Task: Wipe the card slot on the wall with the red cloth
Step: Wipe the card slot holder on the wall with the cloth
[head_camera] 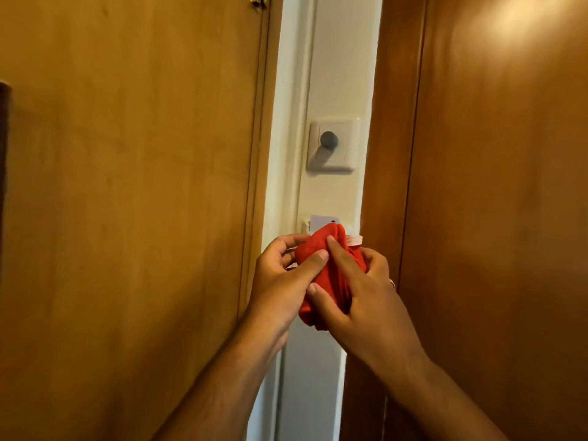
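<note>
A bunched red cloth (321, 249) is held between both hands in front of the narrow white wall strip. My left hand (283, 278) grips its left side, thumb pressed on the front. My right hand (359, 291) grips its right side, index finger laid over the cloth. The card slot (306, 225) is a small white fitting on the wall just above the cloth, with a white card (321, 220) standing in it. The cloth's top edge covers the lower part of the slot; I cannot tell if it touches.
A white wall plate with a round grey knob (329, 140) sits above the slot. Wooden door panels flank the white wall strip: one on the left (127, 202), one on the right (496, 202). A brass hinge (258, 0) shows at the top.
</note>
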The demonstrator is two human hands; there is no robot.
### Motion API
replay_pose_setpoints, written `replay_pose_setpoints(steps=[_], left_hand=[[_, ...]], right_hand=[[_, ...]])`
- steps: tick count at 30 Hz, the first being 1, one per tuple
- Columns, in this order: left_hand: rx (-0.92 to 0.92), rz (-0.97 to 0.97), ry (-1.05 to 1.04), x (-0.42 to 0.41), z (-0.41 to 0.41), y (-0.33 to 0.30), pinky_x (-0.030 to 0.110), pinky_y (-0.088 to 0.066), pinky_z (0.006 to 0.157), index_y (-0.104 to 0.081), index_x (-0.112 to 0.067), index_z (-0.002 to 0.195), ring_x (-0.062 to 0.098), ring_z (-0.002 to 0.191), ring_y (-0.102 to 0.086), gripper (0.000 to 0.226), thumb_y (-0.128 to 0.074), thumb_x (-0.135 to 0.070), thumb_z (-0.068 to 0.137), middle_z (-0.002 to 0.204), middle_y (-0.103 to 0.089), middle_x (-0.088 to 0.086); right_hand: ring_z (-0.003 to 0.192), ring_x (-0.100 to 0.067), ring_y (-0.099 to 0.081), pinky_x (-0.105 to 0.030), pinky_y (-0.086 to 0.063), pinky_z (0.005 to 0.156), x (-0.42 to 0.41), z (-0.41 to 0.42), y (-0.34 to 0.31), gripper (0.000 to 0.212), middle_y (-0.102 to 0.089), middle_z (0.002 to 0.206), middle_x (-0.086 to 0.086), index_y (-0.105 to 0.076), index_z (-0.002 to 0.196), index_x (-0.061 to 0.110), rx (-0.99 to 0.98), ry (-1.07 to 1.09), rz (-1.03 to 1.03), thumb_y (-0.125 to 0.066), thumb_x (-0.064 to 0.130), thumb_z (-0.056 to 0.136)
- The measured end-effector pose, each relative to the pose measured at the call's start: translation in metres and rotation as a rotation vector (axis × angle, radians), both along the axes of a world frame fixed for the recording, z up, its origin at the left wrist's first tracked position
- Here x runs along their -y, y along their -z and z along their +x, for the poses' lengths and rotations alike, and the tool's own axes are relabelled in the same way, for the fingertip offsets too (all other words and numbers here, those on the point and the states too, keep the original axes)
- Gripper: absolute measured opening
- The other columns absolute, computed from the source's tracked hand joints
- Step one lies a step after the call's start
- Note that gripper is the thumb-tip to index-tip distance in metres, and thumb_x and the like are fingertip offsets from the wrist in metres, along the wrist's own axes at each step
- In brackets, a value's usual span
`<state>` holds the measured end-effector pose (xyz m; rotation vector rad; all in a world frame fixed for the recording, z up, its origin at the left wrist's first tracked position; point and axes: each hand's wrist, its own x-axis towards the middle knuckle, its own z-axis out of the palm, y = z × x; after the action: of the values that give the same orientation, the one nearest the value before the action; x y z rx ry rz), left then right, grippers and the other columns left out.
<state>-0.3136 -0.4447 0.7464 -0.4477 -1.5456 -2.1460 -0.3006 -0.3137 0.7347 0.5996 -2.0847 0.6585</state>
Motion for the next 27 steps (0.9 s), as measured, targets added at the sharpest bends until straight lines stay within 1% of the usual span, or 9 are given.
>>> replay_pose_setpoints(steps=[4, 9, 12, 13, 15, 18, 20, 22, 27], left_hand=[[0.014, -0.015, 0.098, 0.004, -0.018, -0.003, 0.029, -0.059, 0.066, -0.065, -0.031, 0.115, 0.027, 0.101, -0.072, 0.029, -0.071, -0.028, 0.087, 0.110, -0.075, 0.001], [-0.027, -0.075, 0.209, 0.007, -0.043, 0.005, 0.040, -0.061, 0.079, -0.064, -0.036, 0.119, 0.027, 0.108, -0.071, 0.032, -0.068, -0.029, 0.087, 0.116, -0.074, 0.000], [-0.106, -0.149, 0.240, 0.009, -0.059, 0.020, 0.035, -0.060, 0.082, -0.063, -0.037, 0.120, 0.023, 0.109, -0.070, 0.036, -0.062, -0.026, 0.085, 0.115, -0.074, 0.001], [-0.155, -0.198, 0.160, 0.009, -0.064, 0.027, 0.030, -0.060, 0.084, -0.062, -0.037, 0.121, 0.017, 0.111, -0.069, 0.038, -0.058, -0.023, 0.085, 0.115, -0.073, -0.003], [-0.297, -0.372, -0.218, 0.012, -0.075, 0.037, 0.024, -0.054, 0.097, -0.055, -0.036, 0.130, 0.005, 0.121, -0.060, 0.047, -0.053, -0.021, 0.085, 0.125, -0.067, -0.015], [-0.384, -0.752, -0.752, 0.022, -0.109, 0.050, 0.040, -0.025, 0.122, -0.031, -0.026, 0.151, 0.017, 0.150, -0.025, 0.070, -0.056, -0.036, 0.086, 0.160, -0.034, -0.001], [-0.334, -0.886, -0.811, 0.023, -0.131, 0.053, 0.043, -0.004, 0.125, -0.013, -0.025, 0.157, 0.022, 0.155, -0.001, 0.086, -0.052, -0.055, 0.086, 0.168, -0.008, 0.004], [-0.359, -0.929, -0.780, 0.016, -0.150, 0.054, 0.044, 0.002, 0.125, -0.004, -0.025, 0.157, 0.020, 0.155, 0.009, 0.094, -0.046, -0.067, 0.085, 0.168, 0.003, 0.004], [-0.464, -0.726, -0.767, 0.002, -0.174, 0.058, 0.041, -0.002, 0.125, -0.017, -0.017, 0.156, 0.023, 0.155, -0.002, 0.086, -0.018, -0.072, 0.090, 0.167, -0.007, 0.011]], right_hand=[[0.116, -0.023, -0.043, -0.030, -0.049, 0.084, -0.005, -0.017, -0.012, 0.078, -0.023, 0.142, 0.002, -0.009, 0.141, 0.049, 0.028, 0.054, 0.083, -0.041, 0.073, 0.074], [0.107, -0.020, -0.044, -0.028, -0.052, 0.078, -0.013, -0.030, -0.017, 0.078, -0.025, 0.137, 0.001, -0.003, 0.137, 0.057, 0.057, 0.054, 0.136, -0.047, 0.066, 0.072], [0.103, -0.018, -0.038, -0.029, -0.049, 0.080, -0.022, -0.036, -0.012, 0.076, -0.026, 0.133, 0.002, -0.003, 0.136, 0.058, 0.052, 0.127, 0.208, -0.048, 0.056, 0.075], [0.105, -0.019, -0.037, -0.031, -0.047, 0.082, -0.026, -0.039, -0.010, 0.075, -0.026, 0.133, 0.002, -0.005, 0.136, 0.057, 0.058, 0.164, 0.248, -0.046, 0.057, 0.074], [0.108, -0.022, -0.036, -0.033, -0.044, 0.083, -0.033, -0.040, -0.007, 0.073, -0.026, 0.133, 0.001, -0.009, 0.138, 0.055, 0.077, 0.216, 0.289, -0.041, 0.060, 0.072], [0.108, -0.030, -0.041, -0.038, -0.047, 0.079, -0.036, -0.038, -0.006, 0.075, -0.032, 0.130, -0.007, -0.020, 0.139, 0.049, 0.086, 0.273, 0.324, -0.048, 0.057, 0.070], [0.106, -0.035, -0.046, -0.042, -0.050, 0.074, -0.033, -0.037, -0.007, 0.076, -0.037, 0.128, -0.013, -0.028, 0.140, 0.042, 0.072, 0.305, 0.360, -0.055, 0.054, 0.069], [0.101, -0.038, -0.050, -0.043, -0.051, 0.070, -0.026, -0.036, -0.009, 0.078, -0.043, 0.125, -0.016, -0.034, 0.139, 0.037, 0.056, 0.338, 0.397, -0.059, 0.053, 0.067], [0.094, -0.040, -0.055, -0.045, -0.052, 0.066, -0.010, -0.044, -0.020, 0.079, -0.049, 0.119, -0.018, -0.043, 0.136, 0.031, 0.009, 0.407, 0.442, -0.059, 0.054, 0.062]])
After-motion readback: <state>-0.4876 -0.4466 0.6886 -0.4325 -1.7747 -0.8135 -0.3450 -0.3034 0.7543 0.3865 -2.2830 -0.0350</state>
